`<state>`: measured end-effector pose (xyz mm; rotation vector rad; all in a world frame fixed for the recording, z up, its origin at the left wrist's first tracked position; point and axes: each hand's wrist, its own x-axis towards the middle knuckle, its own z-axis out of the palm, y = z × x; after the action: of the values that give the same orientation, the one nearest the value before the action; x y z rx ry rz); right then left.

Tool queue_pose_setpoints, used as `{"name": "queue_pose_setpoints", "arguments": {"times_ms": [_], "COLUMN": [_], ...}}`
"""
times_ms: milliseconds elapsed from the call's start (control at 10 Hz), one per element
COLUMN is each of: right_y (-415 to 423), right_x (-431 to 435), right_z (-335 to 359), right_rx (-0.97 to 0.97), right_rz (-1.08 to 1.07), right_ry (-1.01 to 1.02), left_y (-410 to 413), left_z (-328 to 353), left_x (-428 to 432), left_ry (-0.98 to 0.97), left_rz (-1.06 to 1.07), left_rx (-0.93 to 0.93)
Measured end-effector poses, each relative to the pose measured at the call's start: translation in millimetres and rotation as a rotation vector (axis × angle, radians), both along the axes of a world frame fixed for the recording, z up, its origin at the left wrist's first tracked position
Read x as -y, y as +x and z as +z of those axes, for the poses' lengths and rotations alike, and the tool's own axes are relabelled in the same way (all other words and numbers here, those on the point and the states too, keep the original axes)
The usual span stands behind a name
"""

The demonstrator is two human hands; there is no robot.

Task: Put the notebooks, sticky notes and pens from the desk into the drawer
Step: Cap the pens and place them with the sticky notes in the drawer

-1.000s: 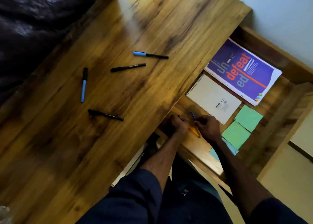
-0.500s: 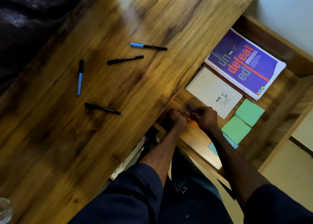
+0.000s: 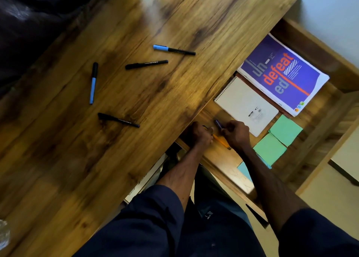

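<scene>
Wooden desk (image 3: 136, 159) carried four loose pens (image 3: 146, 64); its open drawer (image 3: 318, 49) held notebooks (image 3: 246, 105) and sticky notes (image 3: 270, 150). By the drawer's front edge, left hand (image 3: 200, 135) gripped a dark pen (image 3: 204, 127), right hand (image 3: 236, 135) a purple pen (image 3: 218, 123).

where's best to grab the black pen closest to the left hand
Probably take the grip on the black pen at mid-barrel, coming from above with fingers across its length. It lies flat on the desk with bare wood on both sides.
</scene>
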<state>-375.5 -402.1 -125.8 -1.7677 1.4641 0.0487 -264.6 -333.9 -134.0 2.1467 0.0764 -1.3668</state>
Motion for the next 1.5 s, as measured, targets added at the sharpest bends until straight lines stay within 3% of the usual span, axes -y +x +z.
{"name": "queue_pose_setpoints", "arguments": {"times_ms": [800, 1300, 1500], "right_y": [7, 10, 14], "right_x": [-12, -11, -10], "right_z": [-3, -2, 14], "right_rx": [-0.052, -0.015, 0.098], "right_rz": [0.253, 0.211, 0.129], "right_ry": [-0.243, -0.225, -0.284], "left_y": [14, 14, 10], "left_z": [16, 25, 53], "left_x": [-6, -5, -7], "left_ry": [0.007, 0.049, 0.015], "left_rz": [-0.167, -0.191, -0.427], "left_rx": [0.014, 0.084, 0.121]}}
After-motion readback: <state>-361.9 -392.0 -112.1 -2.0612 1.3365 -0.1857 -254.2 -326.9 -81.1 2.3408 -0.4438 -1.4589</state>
